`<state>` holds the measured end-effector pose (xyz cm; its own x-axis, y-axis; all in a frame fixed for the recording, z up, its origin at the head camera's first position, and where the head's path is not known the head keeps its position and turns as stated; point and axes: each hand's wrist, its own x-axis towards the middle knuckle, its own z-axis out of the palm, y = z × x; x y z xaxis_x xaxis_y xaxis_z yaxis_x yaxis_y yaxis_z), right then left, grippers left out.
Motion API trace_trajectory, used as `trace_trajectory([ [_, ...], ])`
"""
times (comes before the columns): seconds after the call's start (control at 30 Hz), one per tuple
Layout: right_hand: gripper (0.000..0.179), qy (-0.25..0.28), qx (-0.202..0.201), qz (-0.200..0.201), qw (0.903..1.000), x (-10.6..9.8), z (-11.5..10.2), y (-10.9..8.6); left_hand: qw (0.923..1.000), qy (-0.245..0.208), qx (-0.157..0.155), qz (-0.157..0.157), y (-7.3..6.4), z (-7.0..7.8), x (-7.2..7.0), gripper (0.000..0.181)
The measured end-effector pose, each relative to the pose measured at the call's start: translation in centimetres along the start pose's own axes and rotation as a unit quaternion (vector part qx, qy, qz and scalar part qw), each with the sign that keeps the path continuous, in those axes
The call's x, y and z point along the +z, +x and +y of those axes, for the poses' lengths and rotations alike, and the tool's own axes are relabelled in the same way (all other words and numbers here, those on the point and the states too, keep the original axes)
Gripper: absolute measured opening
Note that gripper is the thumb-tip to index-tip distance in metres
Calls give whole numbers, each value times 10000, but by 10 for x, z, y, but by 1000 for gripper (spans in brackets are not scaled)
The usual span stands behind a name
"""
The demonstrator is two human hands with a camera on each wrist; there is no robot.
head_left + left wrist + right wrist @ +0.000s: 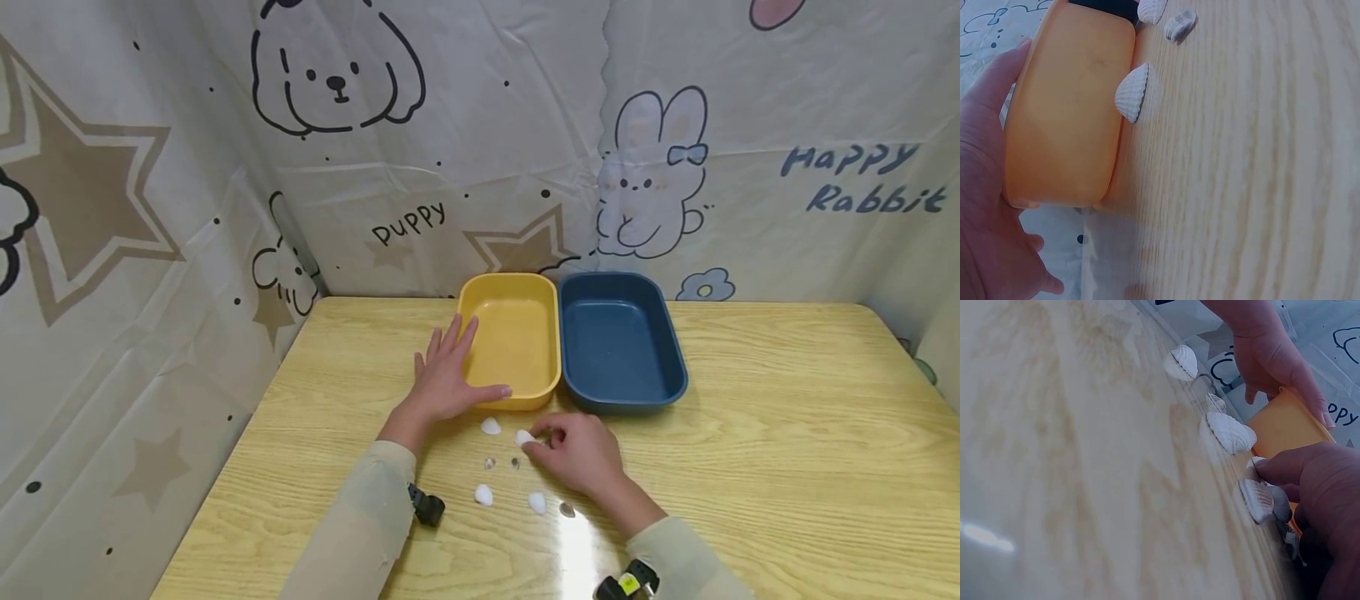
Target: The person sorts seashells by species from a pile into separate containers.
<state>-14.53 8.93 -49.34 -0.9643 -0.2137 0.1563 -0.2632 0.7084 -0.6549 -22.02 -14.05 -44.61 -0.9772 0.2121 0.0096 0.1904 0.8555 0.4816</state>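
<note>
My left hand (442, 387) spreads over the front left corner of a yellow bin (517, 354), fingers on its left rim and thumb along the front rim. In front of the bins, my right hand (581, 450) pinches a white seashell (523, 437) between thumb and forefinger, low at the tabletop. Another white seashell (491, 426) lies close to the yellow bin's front wall; the left wrist view shows its ribs. Two more white seashells, one at left (483, 495) and one at right (537, 502), rest nearer the front.
A blue bin (622, 350) stands right against the yellow one. Two small shells, one speckled (490, 462) and one dark (515, 462), lie between the hands. A brownish shell (567, 509) lies below the right hand. A printed curtain (487, 167) hangs behind the wooden table (787, 433).
</note>
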Motion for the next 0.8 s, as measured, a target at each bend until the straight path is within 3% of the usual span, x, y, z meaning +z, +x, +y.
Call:
trace_trajectory([
  [0.2, 14, 91, 61, -106, 9999, -2, 1, -2, 10000, 19, 6, 0, 0, -1, 1, 123],
  [0.47, 23, 77, -565, -162, 9982, -2, 4, -2, 10000, 15, 38, 39, 0, -2, 0, 122],
  [0.6, 17, 57, -410, -78, 9991, -1, 3, -2, 10000, -14, 8, 29, 1, -2, 0, 122],
  [0.8, 23, 41, -146, -104, 9998, -1, 2, -1, 10000, 33, -18, 12, 1, -1, 1, 122],
])
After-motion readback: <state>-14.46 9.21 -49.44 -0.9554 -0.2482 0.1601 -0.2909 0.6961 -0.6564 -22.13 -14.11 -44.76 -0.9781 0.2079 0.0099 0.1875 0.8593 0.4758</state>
